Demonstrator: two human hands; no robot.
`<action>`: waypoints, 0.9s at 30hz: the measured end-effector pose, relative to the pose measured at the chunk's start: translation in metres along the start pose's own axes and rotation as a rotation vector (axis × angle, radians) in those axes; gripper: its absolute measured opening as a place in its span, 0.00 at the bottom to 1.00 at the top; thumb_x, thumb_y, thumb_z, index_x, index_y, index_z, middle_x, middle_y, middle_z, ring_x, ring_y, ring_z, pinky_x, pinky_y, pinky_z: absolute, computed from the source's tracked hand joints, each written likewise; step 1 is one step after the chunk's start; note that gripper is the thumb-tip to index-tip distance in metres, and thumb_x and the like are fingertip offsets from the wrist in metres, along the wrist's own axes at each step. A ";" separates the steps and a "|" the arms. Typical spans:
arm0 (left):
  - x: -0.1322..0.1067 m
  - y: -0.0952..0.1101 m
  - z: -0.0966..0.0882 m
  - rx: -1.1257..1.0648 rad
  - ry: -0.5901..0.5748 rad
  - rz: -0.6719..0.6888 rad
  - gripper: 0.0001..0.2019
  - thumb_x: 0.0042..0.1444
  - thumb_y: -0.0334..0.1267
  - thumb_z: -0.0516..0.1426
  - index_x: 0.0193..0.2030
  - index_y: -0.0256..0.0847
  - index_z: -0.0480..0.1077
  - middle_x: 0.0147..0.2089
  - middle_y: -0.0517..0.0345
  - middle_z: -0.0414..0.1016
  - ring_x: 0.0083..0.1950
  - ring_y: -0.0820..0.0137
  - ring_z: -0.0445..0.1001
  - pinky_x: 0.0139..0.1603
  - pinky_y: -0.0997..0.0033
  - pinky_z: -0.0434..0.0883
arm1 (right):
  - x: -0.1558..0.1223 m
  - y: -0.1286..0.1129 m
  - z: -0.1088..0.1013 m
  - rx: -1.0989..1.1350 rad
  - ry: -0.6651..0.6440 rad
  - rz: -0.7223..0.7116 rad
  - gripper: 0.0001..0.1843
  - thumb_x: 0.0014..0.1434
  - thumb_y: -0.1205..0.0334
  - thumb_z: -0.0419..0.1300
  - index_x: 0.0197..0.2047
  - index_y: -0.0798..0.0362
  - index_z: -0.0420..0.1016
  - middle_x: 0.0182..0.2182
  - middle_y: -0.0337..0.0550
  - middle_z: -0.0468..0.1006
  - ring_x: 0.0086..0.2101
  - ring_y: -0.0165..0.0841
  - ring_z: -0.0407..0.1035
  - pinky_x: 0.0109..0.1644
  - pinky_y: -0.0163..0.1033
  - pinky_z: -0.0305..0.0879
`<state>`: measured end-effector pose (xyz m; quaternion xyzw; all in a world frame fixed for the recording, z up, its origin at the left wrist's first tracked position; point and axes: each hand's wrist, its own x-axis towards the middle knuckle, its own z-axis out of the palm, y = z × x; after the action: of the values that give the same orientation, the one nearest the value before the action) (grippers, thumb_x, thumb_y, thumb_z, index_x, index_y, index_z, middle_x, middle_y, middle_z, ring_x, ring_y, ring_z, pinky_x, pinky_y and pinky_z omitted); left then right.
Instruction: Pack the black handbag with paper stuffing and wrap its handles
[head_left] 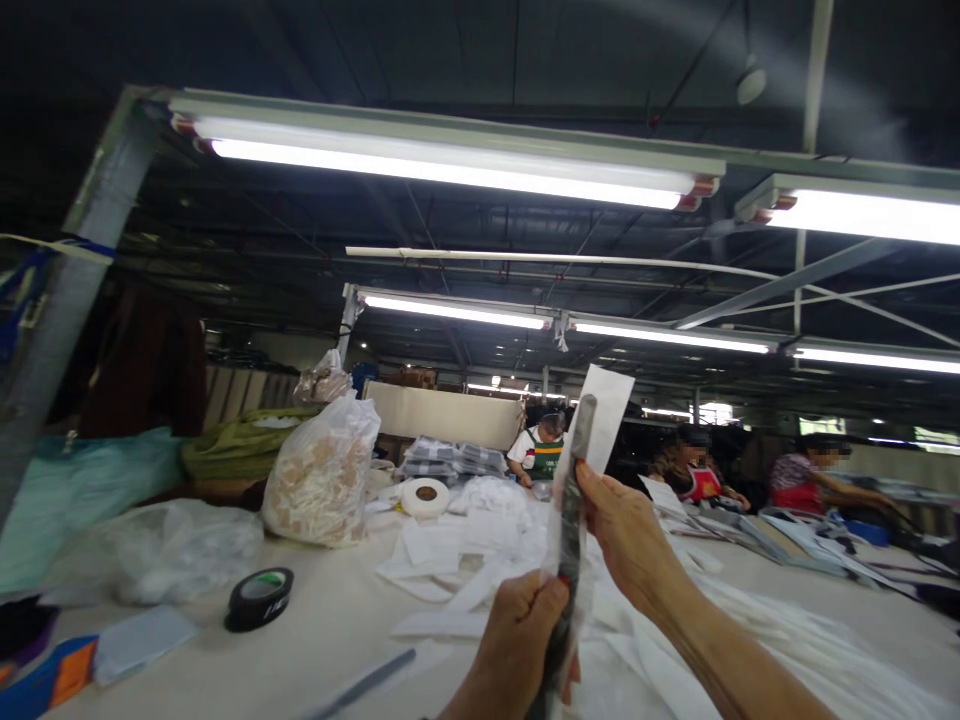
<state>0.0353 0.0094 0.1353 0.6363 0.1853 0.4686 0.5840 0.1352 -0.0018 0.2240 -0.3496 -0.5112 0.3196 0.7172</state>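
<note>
- The dark strip (pixel 571 530) runs off the bottom edge, with part of its lower length covered by the left hand (pixel 517 625), whose wrist is cut off there too.
- Most fingers of the right hand (pixel 619 525) are hidden behind the strip and the white sheet (pixel 616 410); the forearm leaves at the bottom.
- The near edge of the tabletop (pixel 330 590) falls outside the picture.
- Toward that edge, a grey bar (pixel 367 685) is blurred and cut off; its kind cannot be told.
- At the tabletop's near left corner, a blue-and-orange item (pixel 56 680) is cut off.
- White pieces (pixel 450 560) mid-tabletop are partly covered by the hands.
- Lettering on the black tape roll (pixel 259 600) is unreadable.
</note>
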 end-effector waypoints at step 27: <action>-0.021 -0.041 -0.071 0.027 -0.226 -0.174 0.14 0.44 0.46 0.60 0.27 0.34 0.68 0.24 0.57 0.71 0.25 0.75 0.68 0.33 0.75 0.63 | 0.032 -0.033 0.012 -0.129 0.318 -0.474 0.17 0.46 0.74 0.63 0.15 0.54 0.60 0.21 0.35 0.68 0.33 0.28 0.68 0.35 0.40 0.60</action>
<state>-0.0199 0.0439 0.0815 0.6744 0.1791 0.3391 0.6309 0.1360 0.0081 0.2700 -0.3110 -0.4790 0.0513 0.8193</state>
